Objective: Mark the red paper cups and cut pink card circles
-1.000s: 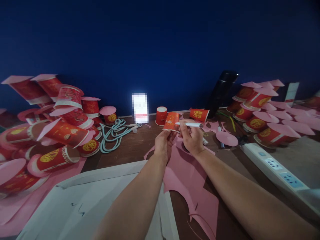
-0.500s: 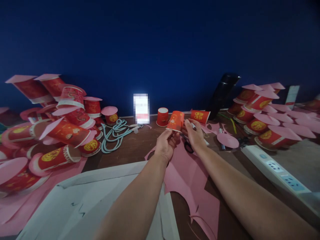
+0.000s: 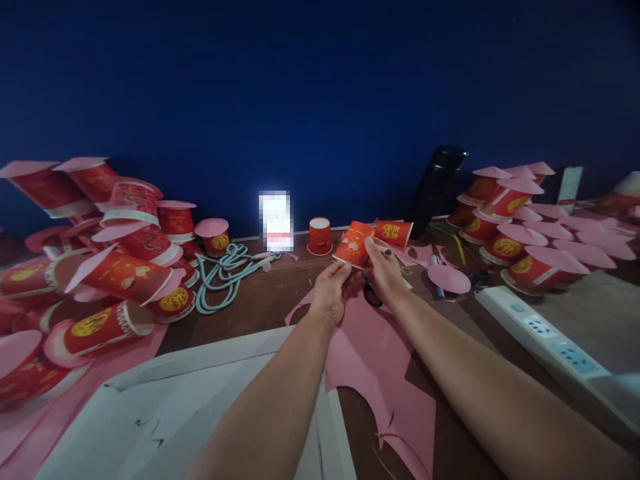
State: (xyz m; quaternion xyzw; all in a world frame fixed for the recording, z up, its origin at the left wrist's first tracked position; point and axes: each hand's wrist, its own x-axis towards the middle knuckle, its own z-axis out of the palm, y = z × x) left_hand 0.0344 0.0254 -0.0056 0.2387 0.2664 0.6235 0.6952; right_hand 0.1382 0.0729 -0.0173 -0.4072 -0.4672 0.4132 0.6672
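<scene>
Holding red paper cup (image 3: 354, 244) two-handed

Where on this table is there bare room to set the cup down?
Bare wood lies between the blue cord and the pink paper, near the left hand holding the red cup. The left cup pile and right cup pile are crowded.

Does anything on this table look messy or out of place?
Yes: the cup pile at left lies tumbled, many cups on their sides. Cut pink paper sprawls beneath the red cup in the left hand.
</scene>
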